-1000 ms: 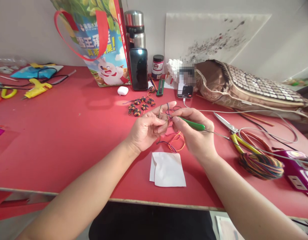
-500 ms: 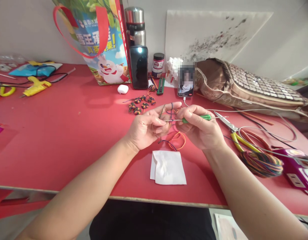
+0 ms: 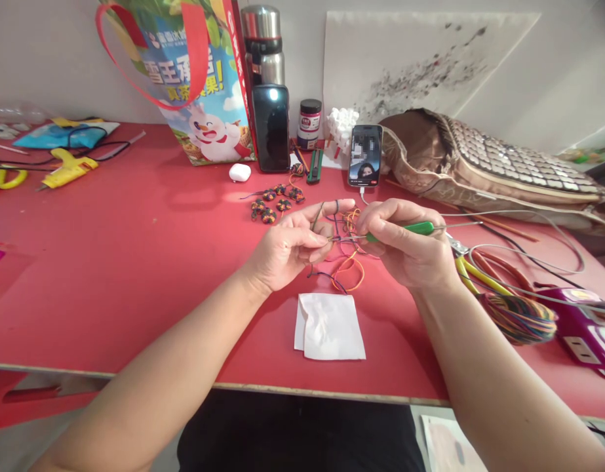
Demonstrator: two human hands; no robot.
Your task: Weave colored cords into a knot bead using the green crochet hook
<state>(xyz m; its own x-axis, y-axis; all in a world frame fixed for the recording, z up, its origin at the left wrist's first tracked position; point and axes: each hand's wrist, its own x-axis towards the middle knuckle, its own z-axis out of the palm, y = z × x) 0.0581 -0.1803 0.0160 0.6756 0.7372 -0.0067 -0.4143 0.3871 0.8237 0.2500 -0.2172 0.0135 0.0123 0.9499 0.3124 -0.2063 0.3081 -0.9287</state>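
Observation:
My left hand (image 3: pixel 297 248) pinches multicoloured yarn (image 3: pixel 337 207) between thumb and fingers; a strand loops over its outstretched index finger. My right hand (image 3: pixel 410 246) grips a crochet hook by its green handle (image 3: pixel 422 228). The hook's thin metal shaft points left and reaches the yarn at my left fingertips; stitches there are too small to make out. Below and between the hands, loose orange, pink and dark yarn (image 3: pixel 362 270) trails onto the red table (image 3: pixel 135 275). Several small dark-and-orange crocheted pieces (image 3: pixel 283 205) lie beyond my left hand. A folded white cloth or tissue (image 3: pixel 334 328) lies nearer me.
At right lie scissors (image 3: pixel 484 278), a yarn skein (image 3: pixel 518 318), a purple power strip (image 3: pixel 582 328) and cables. A sequined bag (image 3: pixel 518 164), a lit phone (image 3: pixel 365 157), a dark phone (image 3: pixel 271 129) and a shopping bag (image 3: pixel 208 98) line the back. A yellow glue gun (image 3: pixel 69 169) lies left.
My right hand has moved right, away from my left, drawing the crochet hook back so more of its shaft shows. My left hand keeps its pinch, with its index finger stretched out straighter.

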